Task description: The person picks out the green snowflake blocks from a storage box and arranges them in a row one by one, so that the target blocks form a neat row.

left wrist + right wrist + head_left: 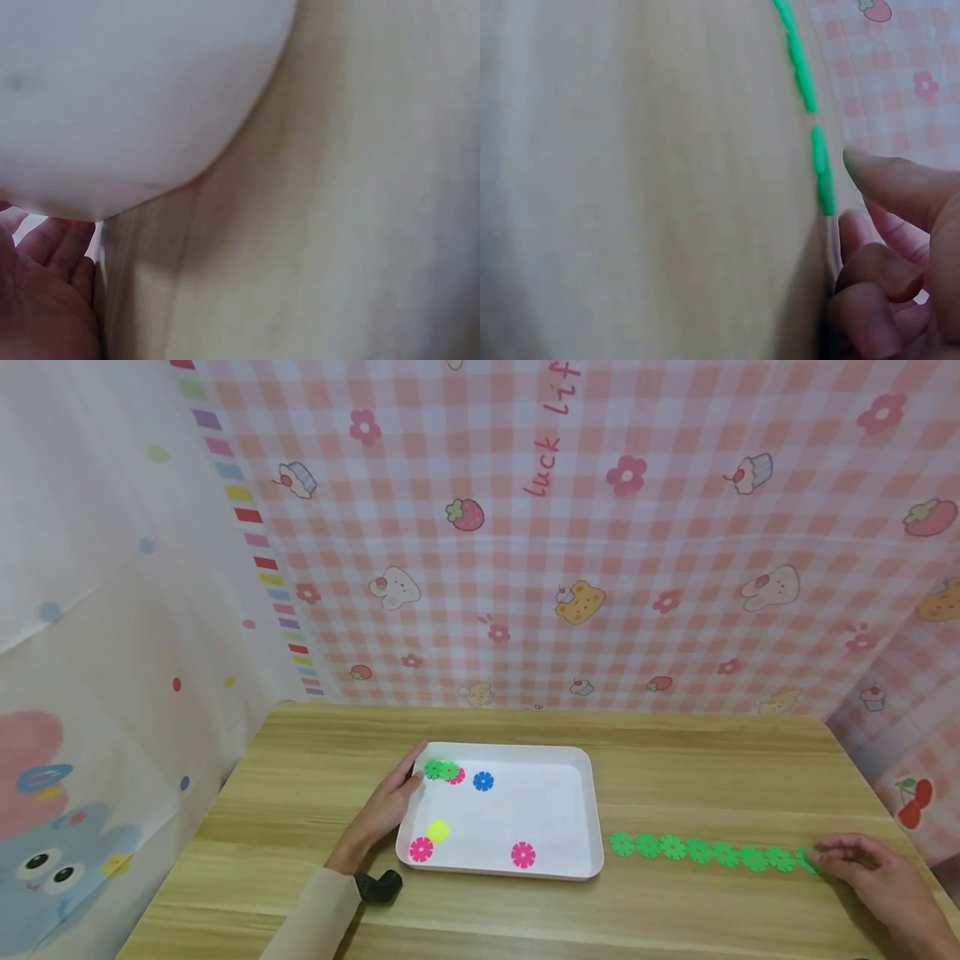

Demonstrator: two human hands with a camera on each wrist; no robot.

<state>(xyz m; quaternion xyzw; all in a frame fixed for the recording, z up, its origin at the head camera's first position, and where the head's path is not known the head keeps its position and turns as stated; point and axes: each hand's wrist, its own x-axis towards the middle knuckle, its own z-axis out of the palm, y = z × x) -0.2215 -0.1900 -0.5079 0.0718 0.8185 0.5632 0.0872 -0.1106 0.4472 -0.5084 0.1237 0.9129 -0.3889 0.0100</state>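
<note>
My left hand [386,806] grips the left side of a white tray [592,810], thumb at the rim; in the left wrist view its fingers [64,247] lie against the tray's outer wall. The tray holds flower-shaped plastic discs: overlapping green ones at the back left with a pink one, a blue disc [483,781], a yellow disc [438,831] and pink discs [523,854] in front. To its right runs a row of green discs [698,851] on the table. My right hand [873,877] is at the row's right end, partly covering the last disc; the thumb and forefinger stand apart.
The wooden table [675,918] reaches back to a pink checked cloth [525,552]. A white patterned cloth [127,610] hangs at the left. Beside my left wrist there is a black wrist device [380,887].
</note>
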